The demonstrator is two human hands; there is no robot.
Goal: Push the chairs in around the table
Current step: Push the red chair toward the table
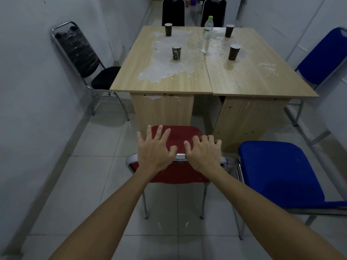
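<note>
A red chair [180, 136] with a chrome frame stands just short of the near edge of the wooden table [234, 85]. My left hand [155, 150] hovers over the top of its backrest, fingers spread apart. My right hand [203, 153] rests at the same chrome top rail, fingers curled forward but not closed around it. A blue chair [277, 171] stands to the right of the red one, back from the table. A black chair [82, 59] is at the table's left side, another blue chair [323, 57] at its right, and two black chairs [173, 12] at the far end.
Several dark paper cups [176, 51] and a clear water bottle [206, 34] stand on the table. White walls [33, 91] close in on the left and right. The floor [90, 184] is pale tile.
</note>
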